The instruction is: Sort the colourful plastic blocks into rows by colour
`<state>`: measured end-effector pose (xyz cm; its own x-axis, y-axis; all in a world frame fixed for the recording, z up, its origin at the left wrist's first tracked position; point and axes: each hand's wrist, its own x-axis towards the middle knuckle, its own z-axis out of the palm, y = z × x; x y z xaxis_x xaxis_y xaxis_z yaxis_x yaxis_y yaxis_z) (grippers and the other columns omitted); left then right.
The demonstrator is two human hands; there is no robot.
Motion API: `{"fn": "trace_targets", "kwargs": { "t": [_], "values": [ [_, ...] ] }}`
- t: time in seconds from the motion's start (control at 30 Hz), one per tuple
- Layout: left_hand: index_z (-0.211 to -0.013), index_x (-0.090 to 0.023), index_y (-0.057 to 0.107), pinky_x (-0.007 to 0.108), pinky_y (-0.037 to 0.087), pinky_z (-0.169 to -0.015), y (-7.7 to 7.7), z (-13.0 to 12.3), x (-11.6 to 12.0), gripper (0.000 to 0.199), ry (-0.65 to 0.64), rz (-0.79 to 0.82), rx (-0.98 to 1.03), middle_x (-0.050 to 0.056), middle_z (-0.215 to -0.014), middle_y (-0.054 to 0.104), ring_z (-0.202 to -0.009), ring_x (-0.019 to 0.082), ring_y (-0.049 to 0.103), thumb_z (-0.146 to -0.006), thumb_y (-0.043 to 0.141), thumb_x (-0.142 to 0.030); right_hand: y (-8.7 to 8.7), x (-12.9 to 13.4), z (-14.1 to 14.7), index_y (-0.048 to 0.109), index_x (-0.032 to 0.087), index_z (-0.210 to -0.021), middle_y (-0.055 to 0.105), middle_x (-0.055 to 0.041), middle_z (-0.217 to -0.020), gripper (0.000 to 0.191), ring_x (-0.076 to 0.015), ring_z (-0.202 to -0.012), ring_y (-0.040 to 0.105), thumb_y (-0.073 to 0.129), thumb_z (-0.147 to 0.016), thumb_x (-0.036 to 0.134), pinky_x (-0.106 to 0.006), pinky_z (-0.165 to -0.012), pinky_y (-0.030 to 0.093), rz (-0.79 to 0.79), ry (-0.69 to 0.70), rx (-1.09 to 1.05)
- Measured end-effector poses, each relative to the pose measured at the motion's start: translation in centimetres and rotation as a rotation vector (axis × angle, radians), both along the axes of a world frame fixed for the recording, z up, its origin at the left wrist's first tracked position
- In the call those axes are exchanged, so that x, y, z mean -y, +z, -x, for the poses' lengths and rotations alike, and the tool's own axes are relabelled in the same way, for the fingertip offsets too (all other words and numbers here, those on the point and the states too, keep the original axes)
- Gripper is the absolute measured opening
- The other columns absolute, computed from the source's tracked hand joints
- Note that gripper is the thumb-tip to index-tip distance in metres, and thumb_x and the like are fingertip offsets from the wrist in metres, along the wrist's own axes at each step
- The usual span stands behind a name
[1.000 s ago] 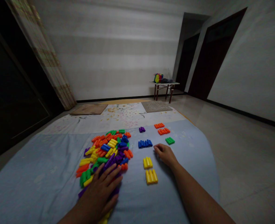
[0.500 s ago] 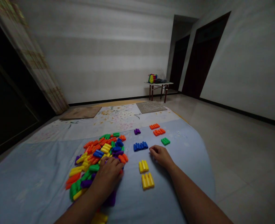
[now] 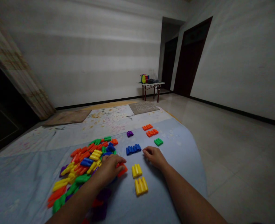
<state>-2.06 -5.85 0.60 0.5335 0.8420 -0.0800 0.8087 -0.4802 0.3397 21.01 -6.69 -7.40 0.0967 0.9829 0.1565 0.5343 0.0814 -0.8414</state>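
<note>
My left hand [image 3: 109, 168] is at the right edge of a pile of colourful plastic pieces [image 3: 81, 155], its fingers curled round an orange piece [image 3: 122, 170]. My right hand [image 3: 154, 156] rests on the blue cloth with fingers curled together, just right of a blue row of pieces [image 3: 133, 149]; whether anything is inside is hidden. Two yellow groups [image 3: 136, 170] [image 3: 141, 186] lie between the hands. Farther back are a purple piece [image 3: 130, 133], two orange groups [image 3: 147, 127] [image 3: 152, 133] and a green one [image 3: 158, 142].
The pieces lie on a blue and floral cloth [image 3: 174, 149]. Beyond are a brown mat [image 3: 68, 117], a grey mat [image 3: 144, 108] and a small table [image 3: 151, 83] bearing a colourful bag [image 3: 144, 78]. Tiled floor lies to the right.
My left hand has moved to the pile's right edge and closed on an orange piece. The whole view has shifted slightly; my right hand stays beside the blue row.
</note>
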Motion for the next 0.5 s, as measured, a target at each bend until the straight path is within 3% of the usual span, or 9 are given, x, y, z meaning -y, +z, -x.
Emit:
{"fn": "trace_targets", "kwargs": {
  "t": [0.13, 0.27, 0.5],
  "values": [
    [-0.099, -0.027, 0.063, 0.045, 0.029, -0.093, -0.9, -1.5, -1.4, 0.031, -0.031, -0.069, -0.041, 0.005, -0.100, 0.066, -0.100, 0.024, 0.053, -0.075, 0.044, -0.025, -0.2, -0.1, -0.1, 0.066, 0.017, -0.083, 0.066, -0.0018, -0.069, 0.026, -0.0112, -0.059, 0.057, 0.046, -0.080, 0.033, -0.021, -0.056, 0.043, 0.006, -0.013, 0.001],
    [-0.107, -0.025, 0.060, 0.045, 0.027, -0.093, -1.7, -1.5, -1.9, 0.035, -0.007, -0.154, -0.070, 0.008, -0.105, 0.063, -0.103, 0.025, 0.051, -0.078, 0.042, -0.034, -0.3, -0.2, 0.0, 0.065, 0.017, -0.082, 0.065, -0.0010, -0.067, 0.026, -0.0107, -0.058, 0.056, 0.045, -0.080, 0.033, -0.021, -0.056, 0.043, -0.001, -0.022, -0.014],
    [-0.094, -0.023, 0.065, 0.047, 0.027, -0.091, -1.0, -1.4, -1.7, 0.036, -0.013, -0.160, -0.238, 0.009, -0.095, 0.064, -0.098, 0.028, 0.051, -0.068, 0.053, -0.044, 0.2, -0.3, 0.2, 0.066, 0.017, -0.080, 0.065, -0.0005, -0.066, 0.024, -0.0108, -0.058, 0.056, 0.046, -0.079, 0.031, -0.021, -0.056, 0.042, 0.003, -0.037, -0.029]
  ]
}}
